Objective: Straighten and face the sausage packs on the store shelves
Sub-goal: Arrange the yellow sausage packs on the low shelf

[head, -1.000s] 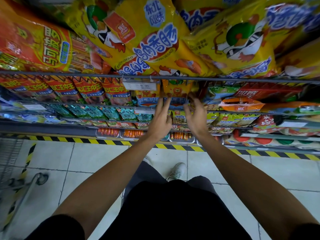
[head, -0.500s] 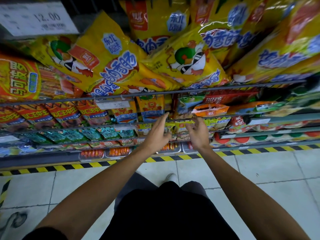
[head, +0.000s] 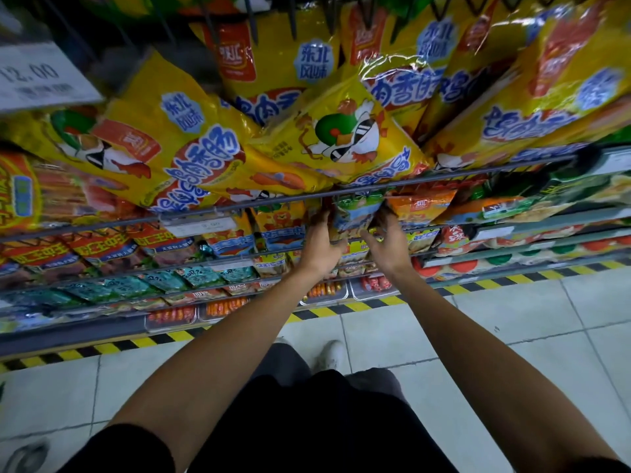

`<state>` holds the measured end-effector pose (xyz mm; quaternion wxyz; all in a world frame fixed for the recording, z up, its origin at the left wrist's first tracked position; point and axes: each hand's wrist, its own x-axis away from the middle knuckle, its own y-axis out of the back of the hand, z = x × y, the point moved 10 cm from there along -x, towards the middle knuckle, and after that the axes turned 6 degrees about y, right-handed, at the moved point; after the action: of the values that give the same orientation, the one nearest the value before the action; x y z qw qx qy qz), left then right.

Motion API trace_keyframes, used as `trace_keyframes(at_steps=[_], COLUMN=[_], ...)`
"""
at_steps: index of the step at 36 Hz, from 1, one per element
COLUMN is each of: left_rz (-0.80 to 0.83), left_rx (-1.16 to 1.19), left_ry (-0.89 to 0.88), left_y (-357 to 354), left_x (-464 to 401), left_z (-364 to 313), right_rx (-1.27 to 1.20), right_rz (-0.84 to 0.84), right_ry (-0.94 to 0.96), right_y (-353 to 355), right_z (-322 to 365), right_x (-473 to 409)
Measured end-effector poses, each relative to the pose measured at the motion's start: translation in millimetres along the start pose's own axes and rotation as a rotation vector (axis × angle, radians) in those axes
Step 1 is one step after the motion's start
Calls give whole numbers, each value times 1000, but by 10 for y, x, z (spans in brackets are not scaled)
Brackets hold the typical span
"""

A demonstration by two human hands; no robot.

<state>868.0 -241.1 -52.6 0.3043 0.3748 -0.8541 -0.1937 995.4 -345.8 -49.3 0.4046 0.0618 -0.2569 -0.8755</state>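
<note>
Head: green pack [head: 355,213] between both hands.

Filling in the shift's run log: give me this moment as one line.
step: facing packs | left hand: holds green-and-blue pack | right hand: same pack, other side | shelf: below yellow packs

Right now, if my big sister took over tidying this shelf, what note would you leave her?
Left hand: fingers on the left edge of the green and blue pack, just under the wire shelf rail; whether the grip is closed is too blurred to tell.
Right hand: fingers curled at the same pack's right edge.
Around it: the orange pack sits on its right and the lion packs on its left.
Done: both hands have reached that pack.
Left: square it up facing front, then straighten the tilted big yellow bags above.
</note>
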Motion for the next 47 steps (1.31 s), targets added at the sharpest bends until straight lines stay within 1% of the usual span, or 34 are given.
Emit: trace_keyframes(at_steps=[2,5,10,15,20,23,25,27,28,29,30,31,34,39,44,47], left_rz=[10,1,-17,-106,-174,-193,-197,-308,-333,-316,-276,-241,-214,-90,35,158], left_rx=[14,21,39,68,223,362,528,634,677,711,784,799,895,1183,1252,1132], left_ry=[6,15,61,40,90,89,83,95,133,153,138,127,139,236,254,300], left_y=[5,59,33,124,189,227,264,420,439,433,394,371,272,27,-62,-113], left_x=[-19,-17,40,174,383,556,670,838,912,974,997,1051,1175,1249,1244,1282], left_z=[9,26,129,-22,-3,23,11,37,84,134,144,122,235,424,514,574], right_rx=[-7,16,69,65,33,-7,-14,-42,-68,-116,-167,-202,-265,-466,-523,-549], right_rz=[-6,11,121,240,329,408,468,509,529,543,552,560,592,508,380,303], right_ry=[-18,15,90,131,145,146,149,143,122,91,46,0,-67,-194,-185,-156], right_y=[22,59,76,142,243,266,273,265,252,238,216,201,128,17,47,108], right_z=[24,113,161,143,99,95,115,154,156,148,118,75,57,33,116,176], right_x=[-20,-58,-121,-133,-116,-104,-77,-45,-31,-21,-14,-5,75,251,384,434])
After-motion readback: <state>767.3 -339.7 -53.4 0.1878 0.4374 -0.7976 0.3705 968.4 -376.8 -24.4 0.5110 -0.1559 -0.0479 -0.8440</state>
